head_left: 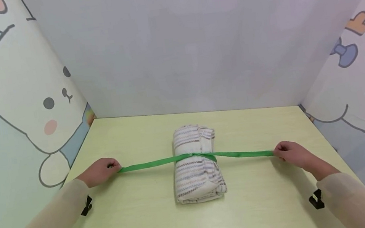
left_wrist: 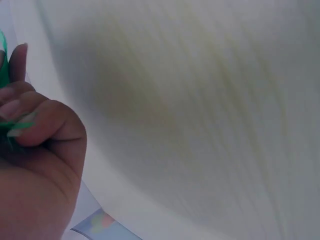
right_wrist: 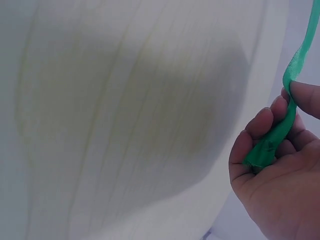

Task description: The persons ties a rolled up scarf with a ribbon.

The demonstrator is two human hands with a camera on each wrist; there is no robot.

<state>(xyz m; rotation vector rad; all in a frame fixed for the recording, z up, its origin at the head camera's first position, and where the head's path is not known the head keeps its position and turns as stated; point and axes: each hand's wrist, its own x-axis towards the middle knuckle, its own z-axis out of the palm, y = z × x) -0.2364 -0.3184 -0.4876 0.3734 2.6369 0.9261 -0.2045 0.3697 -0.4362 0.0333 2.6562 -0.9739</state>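
Observation:
A folded striped cloth [head_left: 191, 182] lies on the table with a green ribbon [head_left: 154, 164] wrapped around its middle and crossed on top. My left hand [head_left: 101, 171] pinches one end of the ribbon, out to the left of the cloth. On the opposite side, my right hand [head_left: 293, 154] pinches the other end. Both lengths stretch nearly straight between cloth and hands. In the right wrist view the ribbon's tail [right_wrist: 270, 142] lies across the curled fingers. The left wrist view shows only part of the left hand [left_wrist: 45, 135], with green ribbon [left_wrist: 15, 127] at its fingers.
The pale wooden table [head_left: 134, 220] meets a grey-white back wall [head_left: 187, 44]. Side panels with cartoon animals, a rabbit [head_left: 32, 79] at left and a pink-nosed figure [head_left: 354, 79] at right, flank it. Small black clips hang by both sleeves.

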